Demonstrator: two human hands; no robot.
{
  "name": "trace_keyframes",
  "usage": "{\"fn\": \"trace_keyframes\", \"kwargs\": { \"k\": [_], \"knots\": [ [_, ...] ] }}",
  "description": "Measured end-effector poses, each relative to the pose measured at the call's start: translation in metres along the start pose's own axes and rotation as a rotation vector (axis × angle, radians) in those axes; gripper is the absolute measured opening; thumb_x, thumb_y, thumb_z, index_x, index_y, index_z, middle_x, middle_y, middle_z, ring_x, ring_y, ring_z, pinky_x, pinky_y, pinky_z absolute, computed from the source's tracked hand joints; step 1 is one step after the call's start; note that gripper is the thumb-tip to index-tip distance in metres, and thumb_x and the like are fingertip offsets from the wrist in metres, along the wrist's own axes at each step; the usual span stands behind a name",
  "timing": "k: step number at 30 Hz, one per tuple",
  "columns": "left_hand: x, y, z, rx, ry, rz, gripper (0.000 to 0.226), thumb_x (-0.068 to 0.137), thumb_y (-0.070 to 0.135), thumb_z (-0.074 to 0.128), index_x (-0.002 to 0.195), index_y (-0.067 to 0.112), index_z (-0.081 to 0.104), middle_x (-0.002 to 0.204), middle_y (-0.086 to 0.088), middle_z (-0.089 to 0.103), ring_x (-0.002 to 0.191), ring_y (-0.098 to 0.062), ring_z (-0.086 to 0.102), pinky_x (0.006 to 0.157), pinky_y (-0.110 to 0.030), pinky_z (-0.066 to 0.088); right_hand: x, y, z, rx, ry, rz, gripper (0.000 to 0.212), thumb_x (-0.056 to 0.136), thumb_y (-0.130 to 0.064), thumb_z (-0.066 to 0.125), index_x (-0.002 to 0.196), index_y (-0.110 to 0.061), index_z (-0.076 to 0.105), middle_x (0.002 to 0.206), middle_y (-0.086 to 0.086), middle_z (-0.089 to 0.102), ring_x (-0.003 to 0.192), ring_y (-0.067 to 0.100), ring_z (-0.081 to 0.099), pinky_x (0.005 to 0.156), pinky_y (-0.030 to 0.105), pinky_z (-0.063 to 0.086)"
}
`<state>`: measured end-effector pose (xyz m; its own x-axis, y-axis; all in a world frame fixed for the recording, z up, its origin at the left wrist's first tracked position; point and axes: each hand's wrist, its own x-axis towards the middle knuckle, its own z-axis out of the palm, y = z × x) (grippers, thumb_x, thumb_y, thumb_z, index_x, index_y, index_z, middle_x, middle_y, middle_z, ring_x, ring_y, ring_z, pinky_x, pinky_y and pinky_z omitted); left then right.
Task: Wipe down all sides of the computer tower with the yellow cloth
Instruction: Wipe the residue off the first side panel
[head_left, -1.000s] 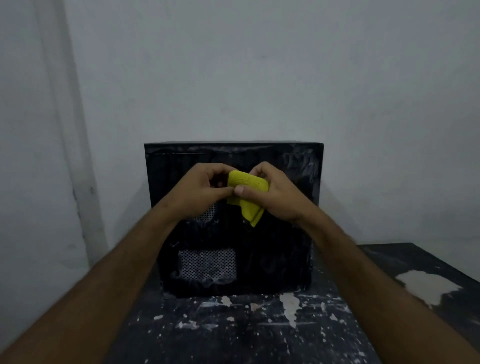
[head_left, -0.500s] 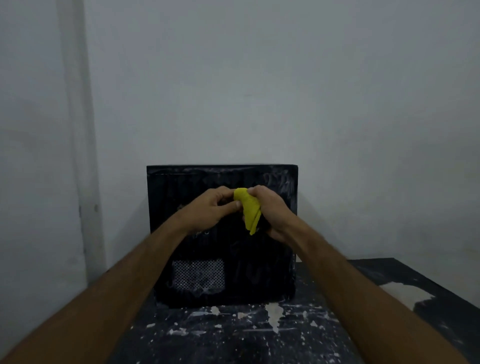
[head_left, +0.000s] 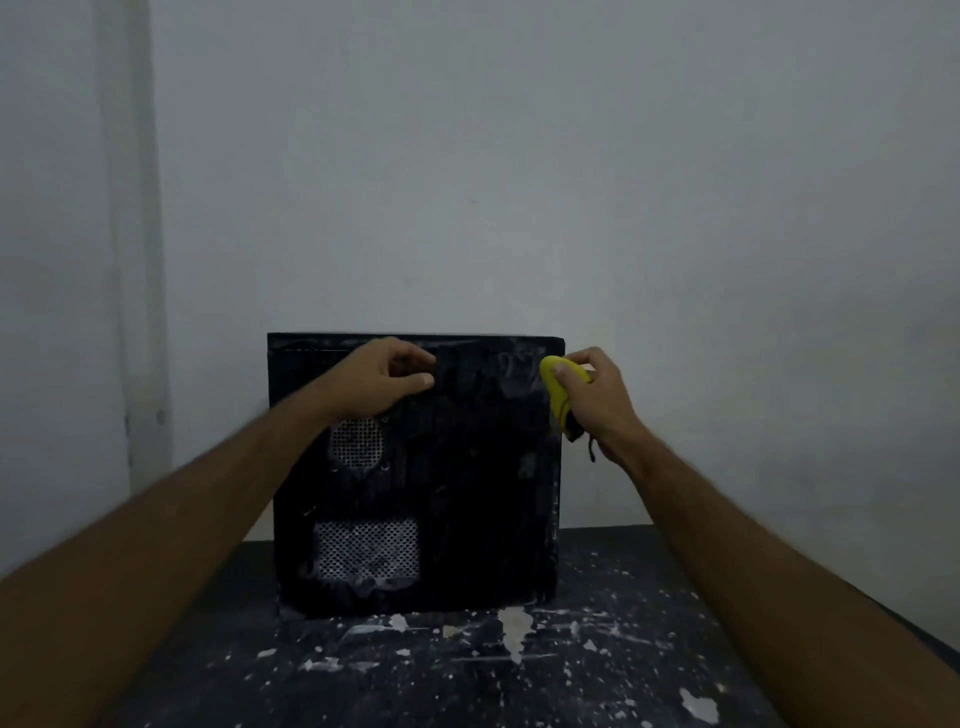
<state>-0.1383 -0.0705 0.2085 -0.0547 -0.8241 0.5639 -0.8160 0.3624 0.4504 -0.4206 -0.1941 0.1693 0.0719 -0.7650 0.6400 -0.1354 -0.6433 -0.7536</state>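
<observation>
Right hand (head_left: 597, 400) pinches bunched yellow cloth (head_left: 558, 395) at computer tower's (head_left: 467, 493) upper right edge; left hand (head_left: 384, 382) loosely curled, holding nothing.

A dark table (head_left: 597, 675), its surface flecked and smeared with pale paint splashes, carries a black computer tower (head_left: 467, 519) standing upright near its far edge, close to a grey wall (head_left: 519, 182); the tower's near panel shows two perforated vents, one round above one rectangular, and the larger paint blotches lie just in front of its base
</observation>
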Motion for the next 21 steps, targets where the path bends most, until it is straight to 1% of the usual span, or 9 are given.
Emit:
{"fn": "trace_keyframes", "kwargs": {
  "k": [2,4,6,8,10,12,14,18,21],
  "knots": [
    [0.002,-0.008,-0.009,0.072,0.094,0.021,0.028,0.097,0.033,0.07,0.123,0.021,0.07,0.109,0.01,0.067,0.1,-0.002,0.063,0.09,-0.027,0.052,0.006,0.007,-0.01,-0.034,0.026,-0.018,0.019,0.1,-0.03,0.064,0.104,-0.012,0.058,0.098,0.014,0.065,0.083,0.029,0.065,0.062,0.034,0.052],
    [0.004,-0.018,-0.017,0.159,0.184,0.046,0.03,0.099,0.034,0.067,0.122,0.016,0.072,0.113,0.002,0.067,0.102,-0.011,0.064,0.089,-0.025,0.048,0.013,0.012,-0.016,-0.068,0.042,-0.045,0.015,0.099,-0.031,0.065,0.103,-0.017,0.058,0.1,0.013,0.064,0.087,0.032,0.065,0.064,0.035,0.052],
    [0.006,-0.031,-0.025,0.233,0.256,0.078,0.035,0.1,0.036,0.062,0.123,0.012,0.071,0.117,-0.006,0.068,0.106,-0.021,0.065,0.094,-0.034,0.051,0.019,0.016,-0.018,-0.108,0.043,-0.083,0.013,0.099,-0.031,0.065,0.102,-0.02,0.059,0.097,0.005,0.062,0.085,0.029,0.062,0.065,0.033,0.049],
    [0.005,-0.043,-0.033,0.267,0.335,0.062,0.047,0.094,0.042,0.054,0.125,0.011,0.07,0.121,-0.01,0.068,0.112,-0.028,0.063,0.1,-0.045,0.051,0.027,0.02,-0.018,-0.14,0.039,-0.125,0.013,0.098,-0.032,0.066,0.102,-0.021,0.061,0.093,-0.001,0.062,0.081,0.024,0.059,0.063,0.025,0.043],
    [0.002,-0.057,-0.041,0.258,0.457,0.004,0.05,0.091,0.042,0.049,0.127,0.013,0.069,0.126,-0.011,0.067,0.118,-0.032,0.059,0.105,-0.048,0.046,0.034,0.02,-0.017,-0.178,0.054,-0.174,0.014,0.097,-0.032,0.068,0.102,-0.02,0.063,0.094,-0.004,0.064,0.084,0.019,0.06,0.063,0.022,0.044],
    [-0.003,-0.072,-0.049,0.241,0.558,-0.079,0.052,0.091,0.042,0.047,0.129,0.014,0.069,0.131,-0.011,0.065,0.122,-0.034,0.057,0.108,-0.05,0.042,0.041,0.02,-0.016,-0.209,0.076,-0.207,0.017,0.096,-0.033,0.069,0.104,-0.018,0.065,0.097,-0.004,0.066,0.089,0.015,0.061,0.066,0.016,0.043],
    [-0.009,-0.086,-0.056,0.252,0.575,-0.144,0.055,0.093,0.046,0.043,0.132,0.015,0.067,0.136,-0.011,0.063,0.126,-0.034,0.056,0.112,-0.054,0.039,0.046,0.02,-0.015,-0.23,0.088,-0.218,0.018,0.095,-0.033,0.07,0.105,-0.018,0.066,0.099,-0.003,0.067,0.09,0.015,0.061,0.067,0.016,0.043],
    [-0.013,-0.113,-0.06,0.291,0.507,-0.197,0.063,0.095,0.052,0.036,0.136,0.013,0.063,0.138,-0.013,0.063,0.131,-0.035,0.053,0.113,-0.056,0.037,0.053,0.019,-0.007,-0.306,0.093,-0.256,0.017,0.095,-0.032,0.069,0.104,-0.018,0.066,0.099,-0.001,0.07,0.09,0.017,0.063,0.075,0.031,0.05],
    [-0.012,-0.12,-0.059,0.326,0.499,-0.175,0.062,0.094,0.049,0.036,0.135,0.011,0.063,0.138,-0.013,0.063,0.131,-0.035,0.052,0.112,-0.055,0.037,0.056,0.018,0.0,-0.335,0.139,-0.29,0.017,0.096,-0.03,0.067,0.105,-0.016,0.065,0.097,0.002,0.07,0.089,0.021,0.064,0.072,0.032,0.049]
  ]
}}
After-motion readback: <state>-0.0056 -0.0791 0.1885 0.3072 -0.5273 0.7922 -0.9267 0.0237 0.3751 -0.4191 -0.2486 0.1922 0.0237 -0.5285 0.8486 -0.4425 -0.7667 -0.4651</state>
